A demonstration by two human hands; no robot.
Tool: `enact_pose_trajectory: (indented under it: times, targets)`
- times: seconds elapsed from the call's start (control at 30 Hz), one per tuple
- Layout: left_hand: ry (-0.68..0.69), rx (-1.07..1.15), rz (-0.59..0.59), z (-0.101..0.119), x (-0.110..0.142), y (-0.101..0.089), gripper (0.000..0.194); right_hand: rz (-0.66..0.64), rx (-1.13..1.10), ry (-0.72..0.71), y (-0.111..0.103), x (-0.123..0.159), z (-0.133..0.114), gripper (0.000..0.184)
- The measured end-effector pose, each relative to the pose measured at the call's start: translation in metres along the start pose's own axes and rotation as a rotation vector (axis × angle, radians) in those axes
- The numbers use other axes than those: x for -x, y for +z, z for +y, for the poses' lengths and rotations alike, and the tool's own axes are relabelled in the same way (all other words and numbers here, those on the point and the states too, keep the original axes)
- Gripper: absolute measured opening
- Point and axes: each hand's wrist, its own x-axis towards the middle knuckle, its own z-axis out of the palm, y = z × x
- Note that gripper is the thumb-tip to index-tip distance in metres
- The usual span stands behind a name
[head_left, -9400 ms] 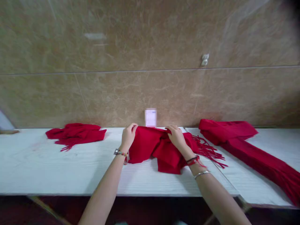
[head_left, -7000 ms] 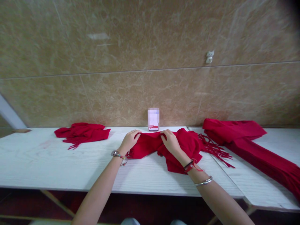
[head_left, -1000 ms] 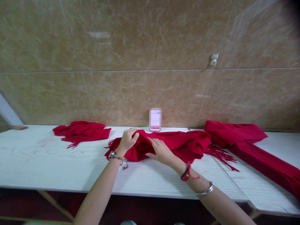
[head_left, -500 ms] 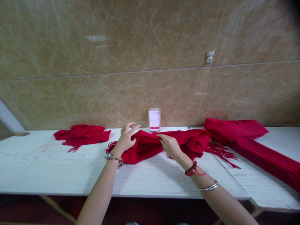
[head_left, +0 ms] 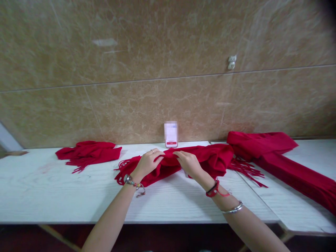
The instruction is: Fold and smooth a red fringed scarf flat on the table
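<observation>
A red scarf (head_left: 215, 157) with fringed ends lies bunched lengthwise across the white table in front of me. My left hand (head_left: 151, 161) pinches its upper edge left of the middle, the fingers bent over the cloth. Close beside it, my right hand (head_left: 187, 161) grips the same edge, thumb and fingers closed on the fabric. Between the two hands only a short stretch of scarf shows. The fringe spreads out past both hands, at the left and right ends. My fingertips are partly hidden in the folds.
A phone (head_left: 171, 134) with a lit screen leans on the marbled wall (head_left: 131, 108) behind the scarf. Another red scarf (head_left: 90, 153) lies crumpled at left. A long folded red scarf (head_left: 294, 173) stretches over the right of the white table (head_left: 65, 199). A small white fixture (head_left: 232, 62) is on the wall.
My left hand has moved right along the scarf's edge, towards my right hand, and its spread fingers have closed on the cloth. My right hand keeps its grip.
</observation>
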Motion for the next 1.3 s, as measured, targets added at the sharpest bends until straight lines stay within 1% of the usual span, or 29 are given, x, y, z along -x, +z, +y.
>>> enact_pose_trajectory:
  times: [0.07, 0.13, 0.17, 0.2, 0.23, 0.27, 0.33, 0.37, 0.47, 0.5, 0.53, 0.57, 0.6, 0.67, 0.7, 0.8, 0.9, 0.97, 1.0, 1.03, 1.07, 1.1, 1.2, 1.23, 1.27, 1.3]
  targets:
    - [-0.034, -0.058, 0.17, -0.009, 0.0, -0.006, 0.016, -0.014, 0.028, 0.009, -0.003, 0.0, 0.001, 0.028]
    - [-0.112, -0.131, 0.361, -0.019, 0.0, -0.016, 0.016, -0.011, 0.059, 0.021, -0.006, 0.0, 0.003, 0.03]
    - [-0.161, -0.173, 0.435, -0.024, 0.001, -0.021, 0.017, -0.007, 0.069, 0.024, -0.006, 0.0, 0.004, 0.031]
    - [-0.212, -0.217, 0.486, -0.029, 0.002, -0.025, 0.018, -0.004, 0.073, 0.024, -0.006, 0.0, 0.005, 0.033]
    - [-0.257, -0.26, 0.51, -0.033, 0.002, -0.028, 0.02, -0.002, 0.073, 0.022, -0.006, 0.0, 0.005, 0.035]
    - [-0.283, -0.297, 0.505, -0.035, 0.003, -0.029, 0.023, -0.003, 0.071, 0.018, -0.006, 0.0, 0.005, 0.036]
    - [-0.259, -0.338, 0.42, -0.032, 0.003, -0.026, 0.03, -0.009, 0.063, 0.01, -0.004, 0.0, 0.004, 0.038]
    - [-0.205, -0.334, 0.34, -0.028, 0.003, -0.022, 0.033, -0.014, 0.059, 0.005, -0.003, 0.0, 0.004, 0.038]
    - [0.042, -0.245, 0.017, -0.008, 0.002, -0.005, 0.038, -0.027, 0.056, -0.006, -0.001, 0.0, 0.002, 0.038]
    - [0.1, -0.216, -0.067, -0.002, 0.002, 0.001, 0.04, -0.027, 0.056, -0.006, -0.001, 0.0, 0.002, 0.039]
    - [0.136, -0.196, -0.124, 0.003, 0.001, 0.006, 0.042, -0.024, 0.058, -0.005, -0.001, 0.0, 0.001, 0.039]
    - [0.149, -0.187, -0.148, 0.006, 0.001, 0.011, 0.041, -0.019, 0.059, -0.003, -0.001, 0.0, 0.002, 0.04]
    - [0.141, -0.188, -0.141, 0.008, 0.0, 0.014, 0.036, -0.016, 0.059, -0.003, -0.002, 0.0, 0.002, 0.04]
    - [0.095, -0.206, -0.069, 0.006, 0.0, 0.016, 0.023, -0.018, 0.057, -0.006, -0.002, 0.001, 0.002, 0.04]
    - [0.065, -0.22, -0.016, 0.003, 0.0, 0.015, 0.019, -0.02, 0.054, -0.009, -0.003, 0.001, 0.003, 0.04]
    - [-0.05, -0.291, 0.194, -0.01, 0.001, 0.002, 0.019, -0.01, 0.039, -0.014, -0.004, 0.0, 0.004, 0.041]
    - [-0.22, -0.394, 0.403, -0.024, 0.003, -0.013, 0.019, 0.017, 0.043, 0.01, -0.005, 0.0, 0.007, 0.042]
    - [-0.339, -0.467, 0.481, -0.03, 0.004, -0.018, 0.02, 0.024, 0.052, 0.029, -0.005, 0.0, 0.008, 0.041]
    - [-0.375, -0.498, 0.494, -0.03, 0.004, -0.019, 0.023, 0.024, 0.054, 0.031, -0.005, 0.0, 0.008, 0.041]
    - [-0.379, -0.515, 0.484, -0.029, 0.004, -0.018, 0.026, 0.023, 0.054, 0.028, -0.005, 0.0, 0.008, 0.041]
    - [-0.344, -0.513, 0.446, -0.026, 0.004, -0.016, 0.031, 0.02, 0.053, 0.022, -0.004, 0.0, 0.008, 0.041]
    - [-0.273, -0.488, 0.383, -0.022, 0.004, -0.013, 0.036, 0.017, 0.053, 0.017, -0.003, 0.0, 0.007, 0.041]
    - [0.007, -0.339, 0.091, -0.003, 0.001, 0.001, 0.042, 0.007, 0.052, 0.002, -0.001, 0.0, 0.006, 0.042]
    - [0.067, -0.3, 0.003, 0.002, 0.001, 0.007, 0.042, 0.006, 0.052, 0.001, 0.0, 0.0, 0.006, 0.042]
    - [0.099, -0.278, -0.061, 0.006, 0.0, 0.012, 0.04, 0.007, 0.052, 0.002, 0.0, 0.001, 0.006, 0.042]
    - [0.111, -0.271, -0.098, 0.007, 0.0, 0.016, 0.037, 0.007, 0.052, 0.002, 0.0, 0.001, 0.006, 0.042]
